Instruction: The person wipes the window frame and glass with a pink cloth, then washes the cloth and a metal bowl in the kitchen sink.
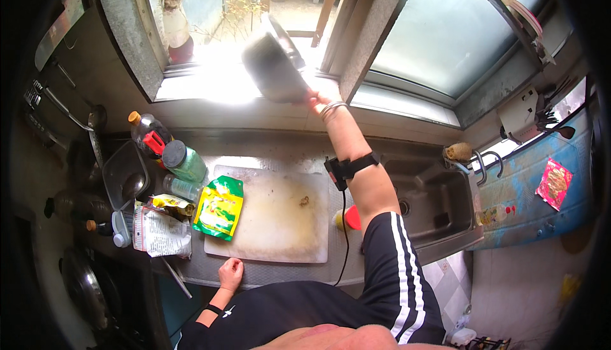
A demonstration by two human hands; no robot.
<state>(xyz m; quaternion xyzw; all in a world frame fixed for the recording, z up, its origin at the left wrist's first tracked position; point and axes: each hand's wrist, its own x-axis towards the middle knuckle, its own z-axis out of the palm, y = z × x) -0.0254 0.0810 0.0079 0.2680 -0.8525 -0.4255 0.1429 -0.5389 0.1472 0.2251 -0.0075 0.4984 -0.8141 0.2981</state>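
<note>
Reaching forward to the open window, my right hand (321, 99) grips the near end of a dark, blurred pan or pot (277, 66), held tilted above the bright sill. My left hand (231, 272) rests curled at the counter's front edge, just below a white cutting board (277, 240), with nothing visible in it. A green and yellow pouch (219, 208) lies over the board's left edge. A small brown scrap (304, 201) is on the board. Right of the board, a jar with a red lid (352, 218) is partly hidden by my right arm.
Left of the board stand a jar with a dark lid (184, 161), a dark bottle with an orange cap (148, 128), a clear plastic bin (114, 178) and a white printed bag (160, 230). A metal sink (439, 197) is at right. A bottle (176, 30) stands by the window.
</note>
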